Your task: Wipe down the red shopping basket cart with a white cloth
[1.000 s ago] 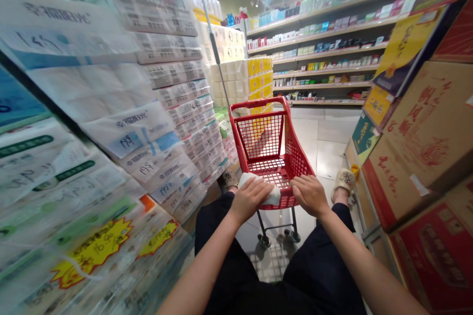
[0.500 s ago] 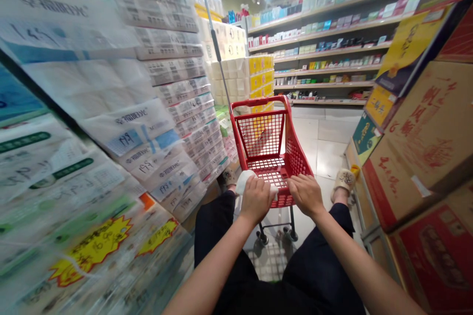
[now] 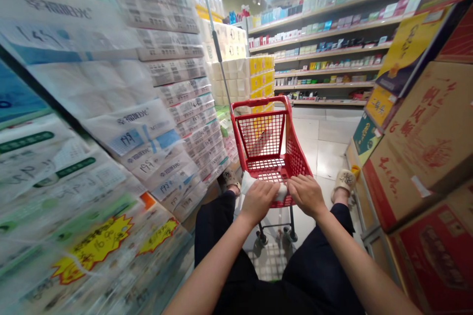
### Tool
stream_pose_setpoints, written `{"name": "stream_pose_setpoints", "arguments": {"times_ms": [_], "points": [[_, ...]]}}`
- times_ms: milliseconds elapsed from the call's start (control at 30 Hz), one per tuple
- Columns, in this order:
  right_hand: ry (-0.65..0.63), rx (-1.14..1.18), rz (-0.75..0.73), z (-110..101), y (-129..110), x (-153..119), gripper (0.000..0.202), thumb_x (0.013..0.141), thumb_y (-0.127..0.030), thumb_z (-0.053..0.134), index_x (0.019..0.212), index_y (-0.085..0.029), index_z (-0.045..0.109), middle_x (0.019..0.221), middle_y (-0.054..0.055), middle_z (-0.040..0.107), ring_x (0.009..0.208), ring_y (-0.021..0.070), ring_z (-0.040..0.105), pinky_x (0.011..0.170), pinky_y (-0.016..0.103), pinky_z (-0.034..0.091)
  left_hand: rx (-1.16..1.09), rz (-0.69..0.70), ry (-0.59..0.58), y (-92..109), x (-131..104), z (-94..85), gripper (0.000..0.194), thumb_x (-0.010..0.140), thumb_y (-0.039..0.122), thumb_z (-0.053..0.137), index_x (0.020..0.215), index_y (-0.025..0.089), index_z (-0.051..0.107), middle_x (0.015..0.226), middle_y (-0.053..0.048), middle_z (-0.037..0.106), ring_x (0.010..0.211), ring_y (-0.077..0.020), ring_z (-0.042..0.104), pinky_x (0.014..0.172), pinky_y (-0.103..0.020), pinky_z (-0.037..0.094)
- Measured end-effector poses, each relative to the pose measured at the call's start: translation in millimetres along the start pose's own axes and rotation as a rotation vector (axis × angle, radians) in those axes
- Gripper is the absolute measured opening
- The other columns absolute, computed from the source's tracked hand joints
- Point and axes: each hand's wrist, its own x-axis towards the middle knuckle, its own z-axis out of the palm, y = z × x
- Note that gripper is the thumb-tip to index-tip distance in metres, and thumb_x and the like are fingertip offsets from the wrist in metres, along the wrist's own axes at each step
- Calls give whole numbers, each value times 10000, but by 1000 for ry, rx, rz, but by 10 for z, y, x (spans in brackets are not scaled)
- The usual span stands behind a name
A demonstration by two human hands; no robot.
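A small red plastic shopping cart (image 3: 261, 134) stands between my feet, its near rim toward me. My left hand (image 3: 258, 199) is closed over a white cloth or tissue (image 3: 248, 182), pressed against that rim; part of the cloth sticks out on both sides of the fingers. Just to the right, my right hand (image 3: 306, 194) wraps its fingers over the same rim near the corner. The fingertips of both hands are partly hidden. Inside the cart basket only the red grid shows. A thin pole rises from the cart's far left corner.
Wrapped paper packs (image 3: 148, 133) are stacked high close on the left, with yellow price tags. Cardboard cartons (image 3: 424, 147) line the right side. Stocked shelves (image 3: 325, 49) run across the back. Pale floor tiles (image 3: 328, 152) show between the cart and the cartons.
My left hand has slid right along the cart's rim with the white cloth, closer to my right hand. The right hand and the cart stay nearly in place.
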Motion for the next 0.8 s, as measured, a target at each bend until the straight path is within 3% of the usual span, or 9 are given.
{"name": "stream_pose_setpoints", "arguments": {"times_ms": [167,300,533,700,800], "points": [[3,-2,-1,-32,-22,7,297,957,-254,349,800,-199,594,806,47,632,786,184,481,755,347,279,11,52,32,-436,-287,-125,334,969,255,463,1300,248,507,1246,-46,607,1282,-210,480,1140,-426,325],[-21,-8,-6,-29,-44,27,302,963,-272,360,795,-199,600,804,41,635,781,177,477,752,341,272,-17,34,68,-617,-384,-137,287,961,285,484,1235,239,556,1315,-47,570,1370,-221,389,1161,-451,316],[-62,-28,46,-20,-6,137,371,981,-375,386,750,-211,625,762,25,650,789,166,507,756,329,267,-124,-36,91,-507,-245,-38,154,953,269,493,1063,229,593,1052,-38,623,1227,-199,498,1168,-450,317],[-38,-104,161,-44,-67,187,343,986,-324,383,768,-206,620,790,41,662,870,195,516,814,341,264,-89,-58,112,-342,-118,10,151,950,321,497,1014,224,593,965,-34,598,1038,-195,545,1128,-445,363],[-68,-106,129,-19,-218,202,315,991,-276,368,822,-198,621,837,46,671,864,189,525,784,338,260,-87,-70,129,-190,-74,56,150,945,327,508,1007,222,596,921,-30,591,992,-193,549,1105,-448,381]]}}
